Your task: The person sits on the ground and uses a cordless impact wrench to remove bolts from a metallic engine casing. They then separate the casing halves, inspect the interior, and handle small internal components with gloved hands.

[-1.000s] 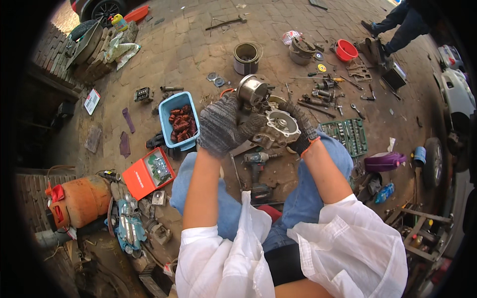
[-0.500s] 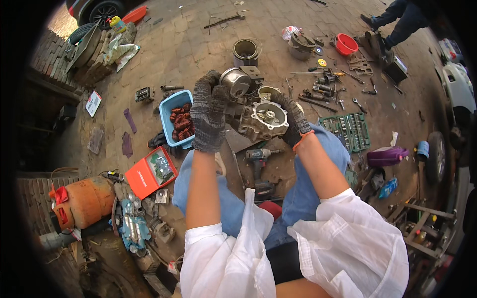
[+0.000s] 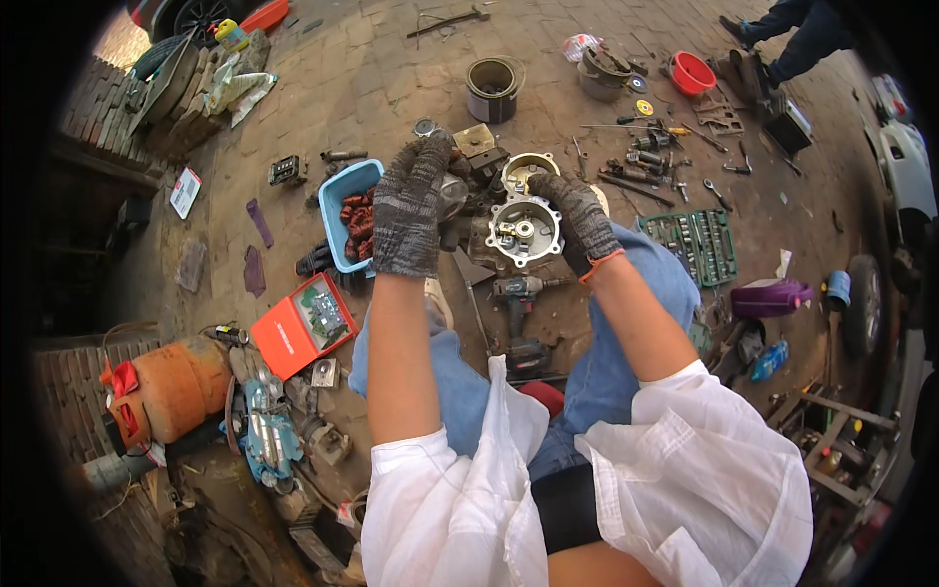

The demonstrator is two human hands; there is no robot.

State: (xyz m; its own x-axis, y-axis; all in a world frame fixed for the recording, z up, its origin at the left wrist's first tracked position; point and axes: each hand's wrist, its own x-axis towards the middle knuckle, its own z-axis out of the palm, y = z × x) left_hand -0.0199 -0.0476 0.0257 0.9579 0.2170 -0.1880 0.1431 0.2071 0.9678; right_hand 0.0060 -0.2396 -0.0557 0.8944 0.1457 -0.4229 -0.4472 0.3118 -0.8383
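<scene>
My left hand, in a grey knitted glove, is closed round a shiny metal cylinder, mostly hidden behind the fingers. My right hand, gloved alike with an orange cuff edge, grips the side of a cast metal housing. Its round open cavity faces up at me, with a small hub in the middle. A second, smaller ring-shaped opening adjoins it on the far side. Both parts are held above the ground in front of my knees. A cordless impact wrench lies below, between my legs.
A blue basin of copper coils stands left, by a red box. Beyond my hands is a metal bucket. To the right lie a green socket set and scattered tools. Another person's legs show far right.
The cylinder in my left hand has turned, so its broad shiny end no longer shows. The housing has tilted, its cavity now facing me more squarely.
</scene>
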